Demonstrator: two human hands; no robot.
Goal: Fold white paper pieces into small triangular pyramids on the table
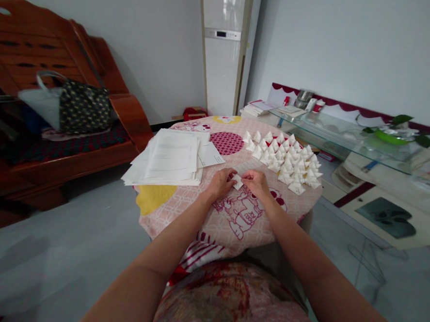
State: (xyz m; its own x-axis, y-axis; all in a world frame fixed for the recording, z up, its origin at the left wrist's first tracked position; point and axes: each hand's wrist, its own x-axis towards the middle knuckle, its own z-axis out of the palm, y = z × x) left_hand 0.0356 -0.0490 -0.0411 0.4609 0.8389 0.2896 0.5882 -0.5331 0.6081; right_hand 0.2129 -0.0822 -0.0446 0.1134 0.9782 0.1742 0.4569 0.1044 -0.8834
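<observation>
Between my two hands is a small folded piece of white paper [237, 182], just above the patterned tablecloth [188, 206]. My left hand [221, 182] pinches its left side with bent fingers. From the other side, my right hand [255, 182] grips its right edge between thumb and fingers. A strip of paper [249, 166] lies flat just beyond my fingertips. To the right stand rows of many small pointed folded paper pieces [285, 156]. Left of my hands rests a loose stack of white paper sheets [173, 156], some of them printed.
A glass-topped cabinet [344, 133] with a plant [398, 120] and cups runs along the right wall. At left is a wooden bench [132, 120] holding a dark patterned bag [84, 106]. A tall white air conditioner [222, 68] stands in the corner behind the table.
</observation>
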